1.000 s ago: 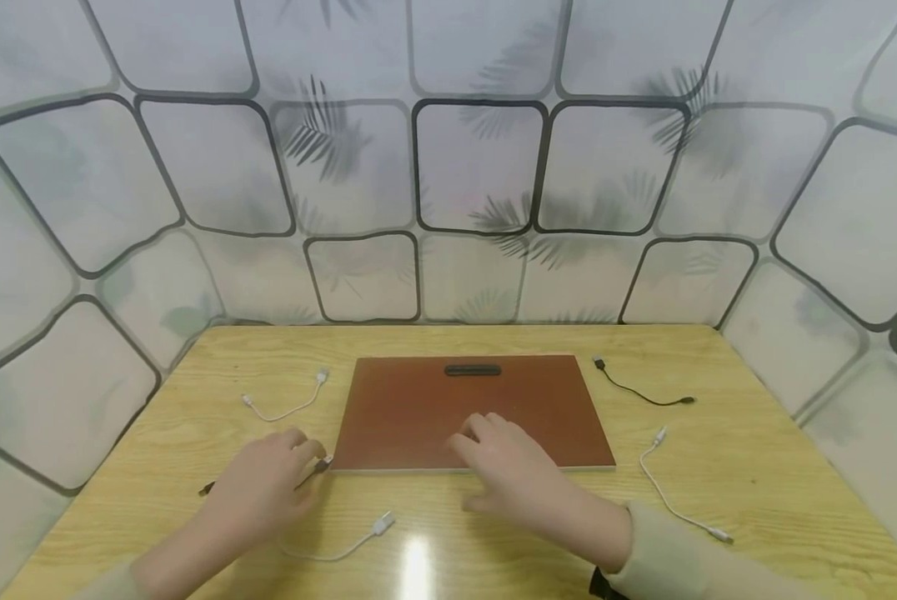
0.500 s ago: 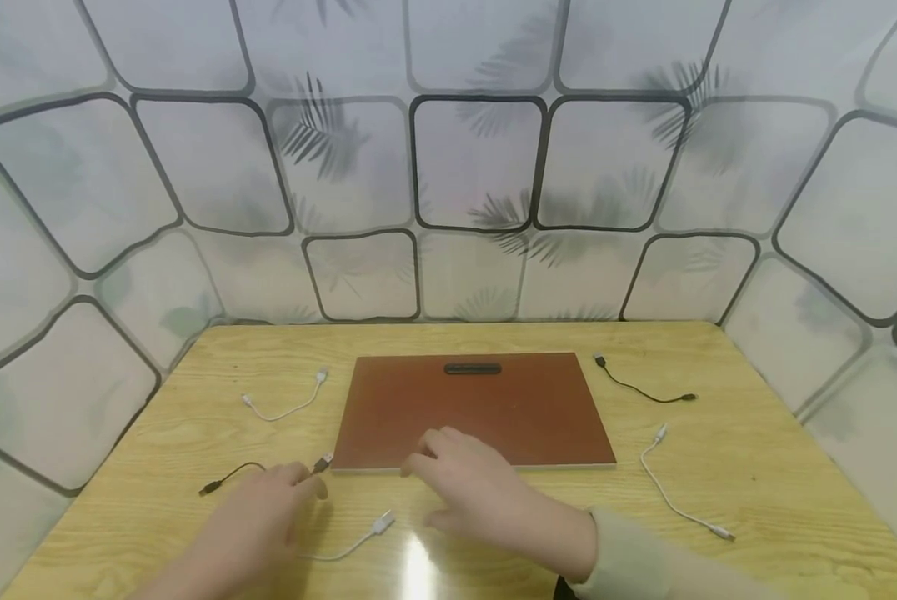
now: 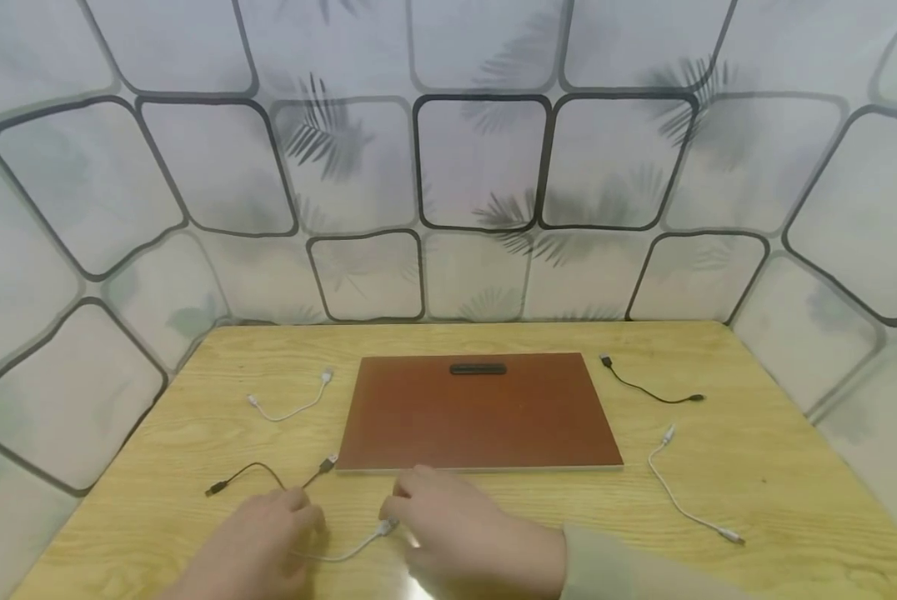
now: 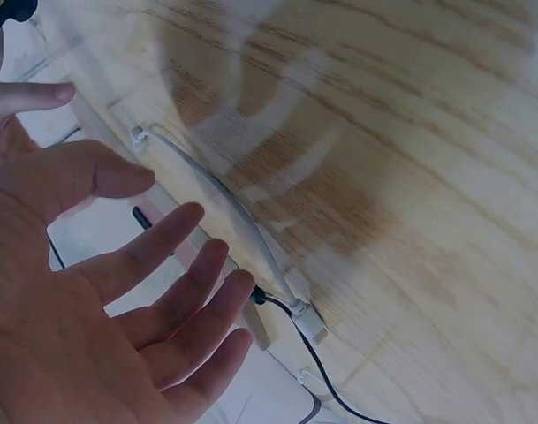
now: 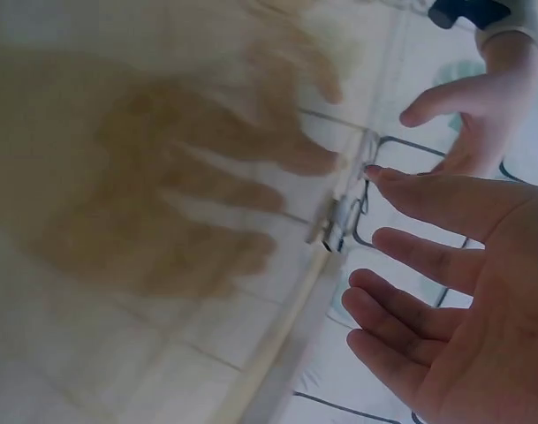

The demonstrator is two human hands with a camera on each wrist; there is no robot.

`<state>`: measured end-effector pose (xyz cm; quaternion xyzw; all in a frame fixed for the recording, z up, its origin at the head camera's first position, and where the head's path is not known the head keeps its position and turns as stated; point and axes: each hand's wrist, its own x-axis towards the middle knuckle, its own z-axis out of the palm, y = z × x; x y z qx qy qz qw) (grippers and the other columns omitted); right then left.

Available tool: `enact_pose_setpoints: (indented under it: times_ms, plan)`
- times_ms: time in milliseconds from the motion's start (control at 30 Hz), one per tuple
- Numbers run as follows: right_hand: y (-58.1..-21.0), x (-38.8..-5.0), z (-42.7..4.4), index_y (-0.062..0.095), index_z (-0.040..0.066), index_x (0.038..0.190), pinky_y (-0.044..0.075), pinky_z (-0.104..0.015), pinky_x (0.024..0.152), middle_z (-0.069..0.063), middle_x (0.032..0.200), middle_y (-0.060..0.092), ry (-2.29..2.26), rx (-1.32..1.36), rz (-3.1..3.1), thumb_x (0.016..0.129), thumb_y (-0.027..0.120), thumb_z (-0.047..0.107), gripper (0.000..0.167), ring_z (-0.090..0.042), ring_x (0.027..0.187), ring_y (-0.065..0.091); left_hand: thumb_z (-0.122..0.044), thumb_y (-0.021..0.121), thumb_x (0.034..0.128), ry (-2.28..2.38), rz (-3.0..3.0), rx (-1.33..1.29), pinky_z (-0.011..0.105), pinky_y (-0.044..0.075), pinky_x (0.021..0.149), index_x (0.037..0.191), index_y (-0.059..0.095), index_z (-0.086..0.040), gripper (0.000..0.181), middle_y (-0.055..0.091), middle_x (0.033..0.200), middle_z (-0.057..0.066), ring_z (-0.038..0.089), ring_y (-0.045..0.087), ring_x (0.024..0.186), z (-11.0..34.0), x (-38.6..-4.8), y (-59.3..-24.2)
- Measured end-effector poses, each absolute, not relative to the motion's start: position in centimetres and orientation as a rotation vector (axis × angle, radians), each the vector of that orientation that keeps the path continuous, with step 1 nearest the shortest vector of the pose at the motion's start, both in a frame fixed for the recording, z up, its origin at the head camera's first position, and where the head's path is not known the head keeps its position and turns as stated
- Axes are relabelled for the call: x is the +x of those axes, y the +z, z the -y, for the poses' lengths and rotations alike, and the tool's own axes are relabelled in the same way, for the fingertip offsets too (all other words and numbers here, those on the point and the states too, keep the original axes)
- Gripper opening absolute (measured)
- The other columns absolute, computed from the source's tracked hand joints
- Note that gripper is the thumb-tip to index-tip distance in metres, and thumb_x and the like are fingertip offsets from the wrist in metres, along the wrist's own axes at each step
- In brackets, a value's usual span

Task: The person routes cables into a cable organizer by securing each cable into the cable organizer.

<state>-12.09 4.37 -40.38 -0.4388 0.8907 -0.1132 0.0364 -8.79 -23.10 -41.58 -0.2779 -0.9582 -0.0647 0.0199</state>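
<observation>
A short white USB cable [image 3: 339, 557] lies on the table near the front, between the two hands. My right hand [image 3: 463, 533] is over its plug [image 3: 385, 527] in the head view. The right wrist view shows that hand's fingers [image 5: 410, 314] spread and loosely bent, holding nothing. My left hand [image 3: 257, 542] hovers over the cable's other end, which it hides in the head view. Its fingers [image 4: 189, 291] are loosely extended above the white cable [image 4: 238, 208] in the left wrist view. Beyond the left hand lies a black USB cable [image 3: 257, 464], partly covered by its fingertips.
A flat reddish-brown board [image 3: 478, 425] with a black oblong piece [image 3: 478, 369] lies mid-table. A white cable [image 3: 291, 414] is at back left. On the right lie a black cable [image 3: 647, 392] and another white cable [image 3: 671, 497]. A patterned curtain [image 3: 478, 275] surrounds the table.
My left hand has drawn back off the black cable toward the front. The right hand has moved left and nearer from above the board to the front white cable's plug.
</observation>
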Motion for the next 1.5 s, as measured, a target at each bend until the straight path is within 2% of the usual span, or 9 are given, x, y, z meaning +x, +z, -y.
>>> enact_pose_setpoints:
  times_ms: [233, 433, 567, 667, 800, 967, 1267, 1500]
  plan:
    - [-41.3, -12.4, -3.6, 0.076, 0.026, 0.121, 0.049, -0.015, 0.083, 0.011, 0.108, 0.064, -0.273, -1.515, -2.743, 0.081, 0.08, 0.01, 0.043, -0.002, 0.098, 0.057, -0.017, 0.09, 0.0561, -0.184, 2.958, -0.927, 0.031, 0.046, 0.066, 0.083, 0.065, -0.028, 0.038, 0.05, 0.082, -0.018, 0.001, 0.046, 0.073, 23.4, -8.9, -42.3]
    - [-41.5, -12.7, -3.2, 0.074, 0.026, 0.124, 0.049, -0.014, 0.084, 0.01, 0.111, 0.066, -0.2, -1.639, -2.697, 0.09, 0.074, 0.01, 0.038, -0.002, 0.101, 0.06, -0.015, 0.09, 0.0538, -0.177, 2.943, -0.939, 0.031, 0.046, 0.065, 0.08, 0.063, -0.029, 0.04, 0.049, 0.081, -0.018, 0.002, 0.046, 0.073, 23.5, -9.0, -42.8]
    - [-41.4, -13.0, -3.1, 0.072, 0.027, 0.126, 0.046, -0.012, 0.081, 0.011, 0.11, 0.065, -0.169, -1.697, -2.653, 0.091, 0.073, 0.008, 0.04, -0.001, 0.097, 0.058, -0.011, 0.089, 0.054, -0.223, 2.963, -0.944, 0.029, 0.046, 0.065, 0.079, 0.063, -0.029, 0.04, 0.048, 0.08, -0.019, 0.0, 0.045, 0.072, 23.4, -9.0, -43.0]
    - [-41.3, -13.2, -2.9, 0.073, 0.028, 0.119, 0.044, -0.013, 0.078, 0.011, 0.104, 0.063, -0.088, -1.764, -2.648, 0.093, 0.072, 0.011, 0.031, -0.002, 0.09, 0.055, -0.007, 0.086, 0.0547, -0.26, 2.97, -0.934, 0.027, 0.044, 0.063, 0.075, 0.061, -0.029, 0.039, 0.046, 0.078, -0.019, 0.0, 0.043, 0.071, 23.3, -8.9, -43.1]
    - [-41.3, -13.4, -2.8, 0.073, 0.027, 0.1, 0.042, -0.015, 0.071, 0.011, 0.093, 0.06, 0.009, -1.849, -2.652, 0.094, 0.071, 0.015, 0.013, -0.003, 0.08, 0.051, -0.004, 0.08, 0.0557, -0.3, 2.978, -0.908, 0.026, 0.04, 0.06, 0.069, 0.058, -0.03, 0.037, 0.045, 0.075, -0.019, 0.0, 0.04, 0.067, 23.0, -8.9, -43.1]
    - [-41.1, -13.6, -2.7, 0.068, 0.027, 0.084, 0.036, -0.016, 0.062, 0.011, 0.084, 0.058, 0.08, -1.902, -2.664, 0.092, 0.073, 0.015, 0.015, -0.005, 0.072, 0.047, -0.003, 0.078, 0.0545, -0.292, 2.97, -0.913, 0.023, 0.038, 0.059, 0.065, 0.054, -0.03, 0.037, 0.042, 0.072, -0.019, 0.0, 0.037, 0.066, 23.0, -8.9, -43.0]
    - [-41.2, -13.9, -2.2, 0.077, 0.03, 0.1, 0.041, -0.013, 0.067, 0.013, 0.095, 0.064, 0.187, -1.867, -2.66, 0.099, 0.073, 0.027, 0.005, 0.0, 0.082, 0.054, -0.007, 0.076, 0.0555, -0.309, 3.002, -0.907, 0.023, 0.036, 0.058, 0.064, 0.052, -0.03, 0.035, 0.041, 0.072, -0.02, -0.001, 0.036, 0.065, 22.9, -8.9, -43.0]
    - [-41.3, -13.9, -2.5, 0.069, 0.029, 0.087, 0.04, -0.016, 0.061, 0.015, 0.081, 0.061, 0.173, -1.829, -2.682, 0.1, 0.071, 0.028, 0.013, -0.001, 0.072, 0.053, -0.007, 0.076, 0.0596, -0.366, 3.047, -0.863, 0.022, 0.033, 0.058, 0.066, 0.05, -0.029, 0.035, 0.04, 0.07, -0.019, -0.001, 0.035, 0.064, 22.9, -8.8, -42.9]
